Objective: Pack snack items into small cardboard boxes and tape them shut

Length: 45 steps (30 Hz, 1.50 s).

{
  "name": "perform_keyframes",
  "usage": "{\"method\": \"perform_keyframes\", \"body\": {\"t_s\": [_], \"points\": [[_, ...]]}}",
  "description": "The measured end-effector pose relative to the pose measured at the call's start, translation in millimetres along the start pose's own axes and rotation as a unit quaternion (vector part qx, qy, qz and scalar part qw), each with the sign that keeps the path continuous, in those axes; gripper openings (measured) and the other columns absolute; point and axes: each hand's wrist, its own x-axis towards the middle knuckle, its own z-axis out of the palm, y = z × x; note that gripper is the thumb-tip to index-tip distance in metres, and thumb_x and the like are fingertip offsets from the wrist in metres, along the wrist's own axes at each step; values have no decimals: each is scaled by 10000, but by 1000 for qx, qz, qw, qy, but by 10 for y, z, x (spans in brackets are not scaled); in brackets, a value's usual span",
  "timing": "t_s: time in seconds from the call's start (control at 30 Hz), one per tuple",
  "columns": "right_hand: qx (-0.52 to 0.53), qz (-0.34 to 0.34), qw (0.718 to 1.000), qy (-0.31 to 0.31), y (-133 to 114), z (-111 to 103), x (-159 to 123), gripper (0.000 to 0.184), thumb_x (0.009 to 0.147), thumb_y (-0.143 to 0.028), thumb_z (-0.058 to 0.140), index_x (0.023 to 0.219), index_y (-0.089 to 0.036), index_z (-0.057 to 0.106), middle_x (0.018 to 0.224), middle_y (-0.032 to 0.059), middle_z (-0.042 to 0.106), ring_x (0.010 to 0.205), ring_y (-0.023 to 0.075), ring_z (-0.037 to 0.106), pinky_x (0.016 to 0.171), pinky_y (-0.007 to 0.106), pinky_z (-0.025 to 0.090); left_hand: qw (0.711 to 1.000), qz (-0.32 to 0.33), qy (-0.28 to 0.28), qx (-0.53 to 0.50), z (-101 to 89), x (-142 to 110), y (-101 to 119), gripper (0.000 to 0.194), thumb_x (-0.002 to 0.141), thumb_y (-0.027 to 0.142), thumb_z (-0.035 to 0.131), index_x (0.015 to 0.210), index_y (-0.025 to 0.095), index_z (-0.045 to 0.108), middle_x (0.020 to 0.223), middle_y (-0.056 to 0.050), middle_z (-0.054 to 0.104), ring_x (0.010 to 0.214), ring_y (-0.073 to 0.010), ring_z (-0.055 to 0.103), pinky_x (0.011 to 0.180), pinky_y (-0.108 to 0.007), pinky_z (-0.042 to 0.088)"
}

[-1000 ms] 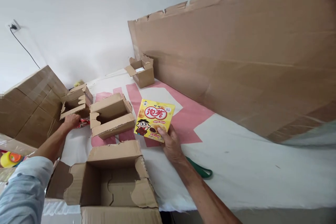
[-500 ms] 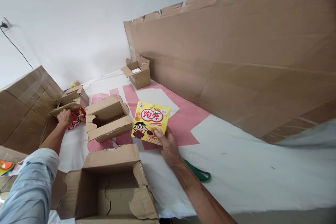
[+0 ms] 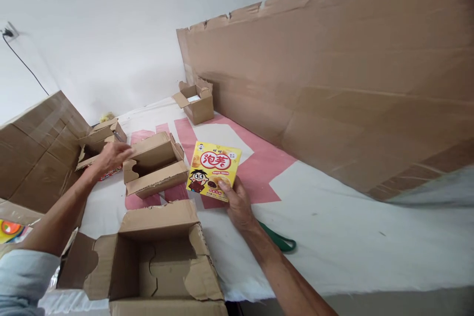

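In my right hand (image 3: 240, 206) is a yellow snack box (image 3: 214, 170), its printed front facing me, thumb on the lower right corner. It is held above the pink and white cloth. My left hand (image 3: 112, 157) reaches forward over a red packet (image 3: 110, 174), fingers stretched out to the right, with nothing visible in them. Beside it on the left stands a small open carton (image 3: 94, 148); its fingertips are close to the middle open carton (image 3: 157, 177). Part of the packet is hidden by the hand.
A larger open carton (image 3: 163, 221) stands at the near table edge. A small carton with something white inside (image 3: 203, 110) sits far back. Tall cardboard (image 3: 326, 84) lines the right side, another panel (image 3: 40, 143) the left. A green strap (image 3: 283, 243) lies beside my right forearm.
My left hand went to the left carton's flap over the red packet, then came away to the right. The flap has dropped back. My right hand keeps hold of the yellow snack box.
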Motion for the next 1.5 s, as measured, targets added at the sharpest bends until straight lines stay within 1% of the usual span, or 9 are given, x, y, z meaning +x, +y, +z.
{"method": "perform_keyframes", "body": {"t_s": [0.1,0.2,0.27,0.37,0.53,0.73,0.93,1.07,1.5], "points": [[3,-1,1000,-5,9,2,-4,522,793,-571,889,1193,-267,748,1196,71,819,1048,301,777,906,435,646,983,115,-140,18,270,-229,429,638,916,612,700,1415,215,695,1265,-111,804,1134,-303,753,939,-338,563],[6,-1,1000,-3,-2,9,-14,525,784,-567,892,1184,-260,746,1178,68,819,1025,300,778,897,437,644,978,108,-164,72,482,-433,652,403,929,509,713,1210,226,770,1135,-125,820,1091,-326,760,905,-355,548],[5,3,1000,-5,-25,18,-23,525,776,-575,895,1165,-253,751,1168,72,820,1022,302,777,898,441,644,976,88,-168,107,511,-546,630,230,950,404,681,1059,230,783,1034,-130,815,1062,-337,759,887,-376,538],[-1,6,1000,-6,-69,32,-37,518,766,-589,897,1132,-248,760,1158,80,823,1025,306,776,901,445,647,969,47,-177,165,395,-704,380,125,922,291,678,976,231,774,992,-130,804,1074,-357,750,893,-406,533],[-3,1,1000,-7,-104,52,-51,545,750,-618,901,1125,-247,767,1147,89,828,1028,316,778,894,443,660,950,-59,-173,253,113,-938,-273,99,866,202,676,907,208,766,1011,-155,792,1090,-392,744,907,-434,540],[-19,3,1000,-9,-47,26,-34,560,769,-631,878,1151,-241,752,1171,96,822,1042,320,774,923,465,650,934,-129,-144,300,57,-979,-820,214,842,292,707,1035,227,775,1106,-163,792,1150,-408,728,934,-461,554],[-42,3,999,-22,-5,-9,-19,547,812,-610,850,1198,-241,730,1220,99,806,1088,321,766,932,442,643,938,-131,-111,300,179,-805,-1009,386,894,454,663,1147,184,775,1273,-215,753,1238,-444,693,933,-502,568],[-33,9,999,-20,8,-9,-25,536,803,-599,861,1187,-250,728,1199,94,808,1061,315,773,913,439,651,939,-147,-84,300,220,-642,-1099,382,910,441,634,1130,172,792,1228,-215,775,1203,-473,704,905,-525,564],[-52,22,998,-25,28,-41,-44,489,841,-574,837,1188,-250,719,1216,97,803,1074,320,770,908,441,655,936,-180,-40,299,324,1,-1496,369,902,405,658,1169,192,795,1232,-230,786,1212,-444,705,931,-489,541]]}}
